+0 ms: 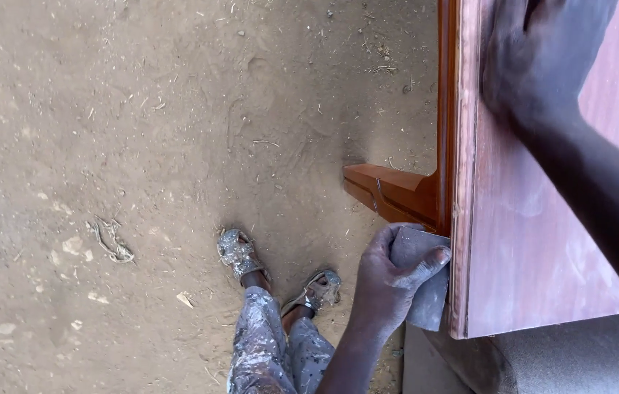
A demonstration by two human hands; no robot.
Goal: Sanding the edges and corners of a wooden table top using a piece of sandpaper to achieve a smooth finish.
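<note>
Gripping a folded grey sandpaper sheet (420,273), the left hand (390,281) presses it against the edge of a reddish-brown wooden panel (536,248), fingers curled around the sheet. The right hand (543,51) lies flat on the panel's face, fingers spread. Below, 2 sandalled feet (273,273) stand on sandy ground (141,146).

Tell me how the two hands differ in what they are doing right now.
The left hand is curled around a grey sanding sheet, pressing it to the edge of the reddish wooden panel. The right hand lies spread flat on the panel's face and holds nothing. The left is low in view, the right high. Both are dusty and touch the panel.
</note>
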